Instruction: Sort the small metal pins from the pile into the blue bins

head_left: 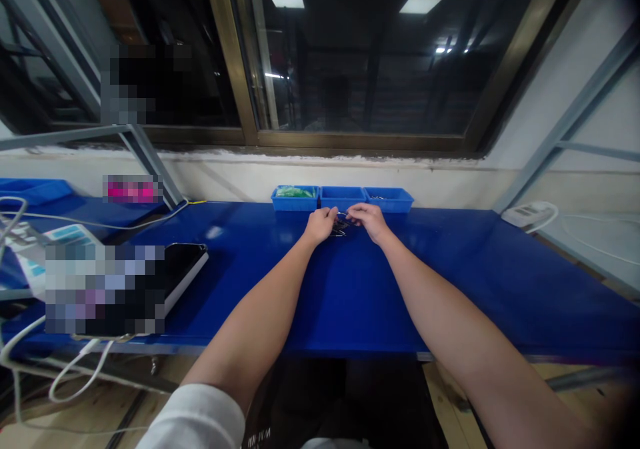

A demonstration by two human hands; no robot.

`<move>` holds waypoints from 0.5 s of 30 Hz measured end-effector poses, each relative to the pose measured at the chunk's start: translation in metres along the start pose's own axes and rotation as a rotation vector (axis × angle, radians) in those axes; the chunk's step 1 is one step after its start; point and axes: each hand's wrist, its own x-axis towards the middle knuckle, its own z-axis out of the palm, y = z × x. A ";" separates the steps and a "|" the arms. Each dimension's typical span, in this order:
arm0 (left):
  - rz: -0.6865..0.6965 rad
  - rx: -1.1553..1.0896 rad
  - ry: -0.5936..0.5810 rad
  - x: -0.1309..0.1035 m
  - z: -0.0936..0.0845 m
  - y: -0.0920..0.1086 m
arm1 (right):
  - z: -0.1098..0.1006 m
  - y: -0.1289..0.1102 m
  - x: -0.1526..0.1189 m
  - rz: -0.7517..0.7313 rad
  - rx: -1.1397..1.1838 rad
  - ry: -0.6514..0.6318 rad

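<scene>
Both arms reach forward over the blue table (350, 289). My left hand (321, 225) has its fingers closed near a small heap of thin dark and metallic pieces (341, 227). At the heap's right side, my right hand (369, 219) is pinched, with a thin piece seeming to run between the two hands. What exactly each hand holds is too small to make out. Just behind the hands stand three joined blue bins: the left bin (295, 203) has green packets, the middle bin (343, 192) shows no clear contents, and the right bin (387, 202) has small metallic pieces.
A device (187, 269) with a dark top lies at the left, white cables (80, 375) beside it. A white power strip (530, 214) is at the far right. Metal frame posts (150, 165) rise on both sides. Another blue tray (37, 190) sits far left.
</scene>
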 end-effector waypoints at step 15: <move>-0.011 0.217 0.059 0.002 0.003 -0.004 | -0.016 0.003 0.009 -0.080 -0.360 0.517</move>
